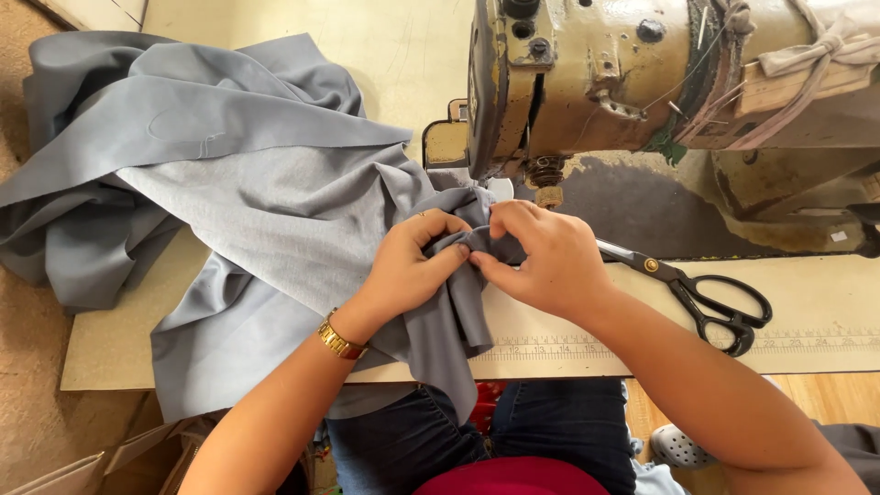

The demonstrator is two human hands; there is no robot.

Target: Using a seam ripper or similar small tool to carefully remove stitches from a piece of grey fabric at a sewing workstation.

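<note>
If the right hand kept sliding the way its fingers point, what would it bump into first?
The right hand points leftward, so it would likely meet the left hand first; their fingertips nearly touch already, pinching the same fold of grey fabric.

A sewing workshop. A worn, yellowed industrial sewing machine (642, 82) stands on a pale work table (825, 302). Just below the machine lie black scissors (706, 293), and a measuring ruler (550, 348) runs along the table's near edge. Left of the machine, grey fabric (229, 183) is heaped.
</note>
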